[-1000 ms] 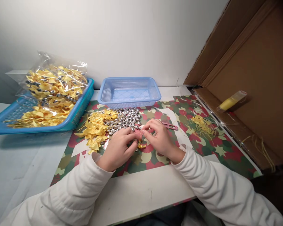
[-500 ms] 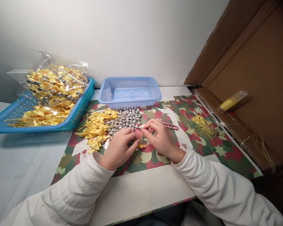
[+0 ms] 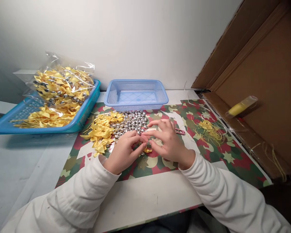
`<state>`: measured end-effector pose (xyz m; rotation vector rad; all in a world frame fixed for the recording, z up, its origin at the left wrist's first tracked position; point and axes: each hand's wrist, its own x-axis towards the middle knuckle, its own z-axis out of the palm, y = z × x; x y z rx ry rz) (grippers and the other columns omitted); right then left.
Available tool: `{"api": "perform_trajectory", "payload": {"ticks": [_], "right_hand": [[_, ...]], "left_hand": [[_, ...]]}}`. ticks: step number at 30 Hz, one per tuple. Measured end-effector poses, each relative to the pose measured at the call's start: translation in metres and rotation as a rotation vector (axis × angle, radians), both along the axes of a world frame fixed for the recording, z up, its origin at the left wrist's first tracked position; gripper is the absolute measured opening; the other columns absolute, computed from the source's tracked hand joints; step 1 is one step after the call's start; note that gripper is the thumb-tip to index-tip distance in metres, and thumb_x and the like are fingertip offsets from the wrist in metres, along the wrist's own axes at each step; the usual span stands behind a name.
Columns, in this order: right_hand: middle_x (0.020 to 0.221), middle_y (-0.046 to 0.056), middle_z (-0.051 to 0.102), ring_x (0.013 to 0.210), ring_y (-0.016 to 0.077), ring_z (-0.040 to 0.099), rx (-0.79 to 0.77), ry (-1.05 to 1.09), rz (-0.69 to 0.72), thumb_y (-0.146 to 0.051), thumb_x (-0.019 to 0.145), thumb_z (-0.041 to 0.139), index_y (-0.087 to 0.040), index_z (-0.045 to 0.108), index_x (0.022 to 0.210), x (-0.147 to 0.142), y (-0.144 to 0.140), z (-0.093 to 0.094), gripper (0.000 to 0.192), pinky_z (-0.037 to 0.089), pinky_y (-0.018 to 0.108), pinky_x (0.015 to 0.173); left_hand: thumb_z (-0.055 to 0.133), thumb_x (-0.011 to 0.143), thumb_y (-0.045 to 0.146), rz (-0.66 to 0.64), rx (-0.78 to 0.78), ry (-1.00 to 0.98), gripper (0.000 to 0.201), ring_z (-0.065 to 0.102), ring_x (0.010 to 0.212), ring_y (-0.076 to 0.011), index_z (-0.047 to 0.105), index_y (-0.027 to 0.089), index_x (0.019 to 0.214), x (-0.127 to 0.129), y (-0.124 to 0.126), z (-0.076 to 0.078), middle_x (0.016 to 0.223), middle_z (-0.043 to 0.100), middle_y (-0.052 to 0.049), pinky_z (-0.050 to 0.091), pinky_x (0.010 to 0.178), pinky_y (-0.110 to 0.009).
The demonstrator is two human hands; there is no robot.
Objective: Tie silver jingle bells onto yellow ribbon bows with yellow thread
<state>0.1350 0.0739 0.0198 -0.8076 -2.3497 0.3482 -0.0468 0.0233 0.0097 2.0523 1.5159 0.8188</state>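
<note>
My left hand [image 3: 127, 149] is closed, thumb and fingers pinched together over the patterned mat. What lies in its fingertips is too small to make out. Close by on the right, my right hand [image 3: 168, 140] has its fingers spread, thumb and index apart, pointing at the left fingertips. A bit of yellow ribbon [image 3: 148, 150] shows just below the fingertips of both hands. Beyond them lies a heap of shiny silver beads [image 3: 133, 121], partly hidden by the hands. Yellow ribbon bows [image 3: 100, 131] with gold stems are piled left of the beads.
A pale blue basket [image 3: 136, 105] stands behind the beads. At left, a blue tray [image 3: 87, 113] carries more bows and a clear bag [image 3: 63, 84] of bows with beads. Yellow cords [image 3: 212, 132], a pink-handled tool [image 3: 180, 131] and a cardboard wall [image 3: 262, 64] are on the right.
My right hand has opened from a pinch, its fingers spreading beside the left hand. The left hand keeps its pinch. The whole view has shifted slightly.
</note>
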Motion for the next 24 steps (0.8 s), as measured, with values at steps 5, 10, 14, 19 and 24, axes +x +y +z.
{"api": "perform_trajectory", "payload": {"ticks": [5,10,14,19,24], "right_hand": [[0.124,0.005,0.058,0.113,0.0256,0.042,0.104,-0.141,0.034,-0.028,0.09,0.056,-0.024,0.07,0.095,0.001,0.001,-0.005,0.015,0.027,0.044,0.097],[0.119,0.004,0.061,0.109,0.0235,0.044,0.104,-0.128,0.026,-0.024,0.09,0.056,-0.023,0.069,0.085,0.0,0.003,-0.01,0.014,0.028,0.042,0.095],[0.117,0.004,0.061,0.107,0.0234,0.045,0.068,-0.111,0.021,-0.022,0.09,0.056,-0.024,0.069,0.087,0.0,0.002,-0.009,0.013,0.03,0.041,0.092],[0.116,0.004,0.061,0.106,0.0235,0.045,0.05,-0.102,0.024,-0.022,0.089,0.057,-0.024,0.069,0.086,-0.001,0.001,-0.009,0.013,0.03,0.042,0.091],[0.116,0.004,0.061,0.105,0.0234,0.046,0.054,-0.103,0.018,-0.023,0.09,0.056,-0.023,0.067,0.084,-0.001,0.001,-0.012,0.012,0.031,0.041,0.09]], "left_hand": [[0.048,0.091,0.032,0.01,-0.001,0.013,0.026,0.048,0.071,-0.0185,0.064,0.018,0.075,0.0,0.0,-0.001,0.072,0.051,-0.002,0.039,0.065,-0.031],[0.049,0.09,0.031,0.011,0.0,0.028,0.024,0.049,0.071,-0.0184,0.064,0.019,0.075,0.0,-0.001,0.0,0.072,0.051,-0.002,0.04,0.065,-0.032],[0.056,0.081,0.026,0.068,0.019,0.06,0.01,0.051,0.077,-0.0207,0.063,0.02,0.081,0.001,-0.003,0.005,0.079,0.054,-0.003,0.042,0.07,-0.034],[0.059,0.081,0.031,0.114,0.041,0.083,0.011,0.051,0.084,-0.0225,0.064,0.021,0.082,0.003,-0.004,0.006,0.086,0.056,-0.005,0.041,0.077,-0.038],[0.057,0.085,0.034,0.119,-0.007,0.127,0.018,0.051,0.082,-0.0224,0.066,0.021,0.076,0.006,-0.004,0.002,0.084,0.057,-0.005,0.039,0.075,-0.037]]}}
